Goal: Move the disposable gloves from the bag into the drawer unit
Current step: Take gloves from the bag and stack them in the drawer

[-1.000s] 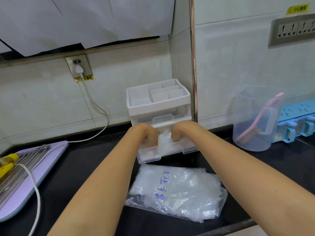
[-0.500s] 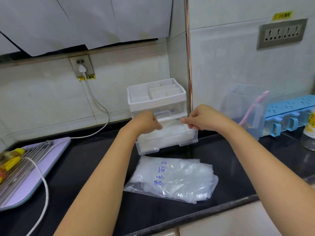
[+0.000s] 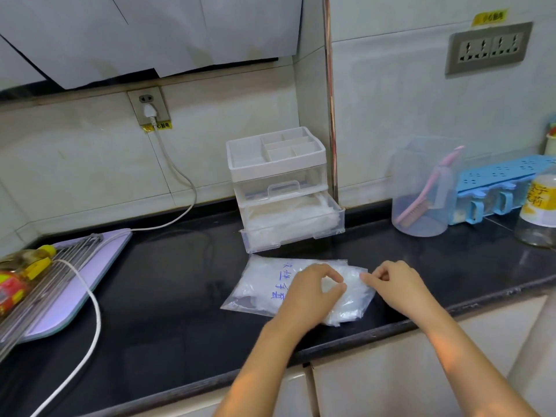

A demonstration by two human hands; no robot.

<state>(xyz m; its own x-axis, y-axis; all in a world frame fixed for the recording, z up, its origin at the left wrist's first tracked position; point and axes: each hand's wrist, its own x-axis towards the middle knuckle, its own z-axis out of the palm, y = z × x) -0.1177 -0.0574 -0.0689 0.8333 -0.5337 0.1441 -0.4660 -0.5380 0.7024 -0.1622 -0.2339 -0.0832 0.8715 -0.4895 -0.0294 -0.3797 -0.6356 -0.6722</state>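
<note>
Head view, only one I have. Drawer unit (image 3: 276,164) sits at the back of the black countertop (image 3: 168,290), against the wall corner. Its lower drawer (image 3: 296,233) is pulled out and already holds a white crumpled layer of disposable gloves (image 3: 285,219). So part of the transfer is done, as I read it. Upper drawer (image 3: 279,188) is closed and looks clear, nothing visible inside.

Bag (image 3: 264,284), clear plastic with blue handwriting, lies flat on the countertop just in front of the open drawer, apart from it. It is not empty: more gloves show as a white mass inside, bulging toward its right end (image 3: 350,302). So more remains to move, and the drawer is still to be pushed in.

My left hand (image 3: 313,288) is on top of the bag with fingers curled, thumb and forefinger pinching the film near the right end. My right hand (image 3: 397,285) is just beside it, fingertips nipping the bag's right edge. Both are grasping the bag. I cannot tell whether either has glove material too, or only film.

I judge the step is opening the bag's mouth for another handful. Thin film and gloves may cling and drag out together.

Off to the right a clear jug (image 3: 421,206) holds a pink brush (image 3: 421,203), well apart.
</note>
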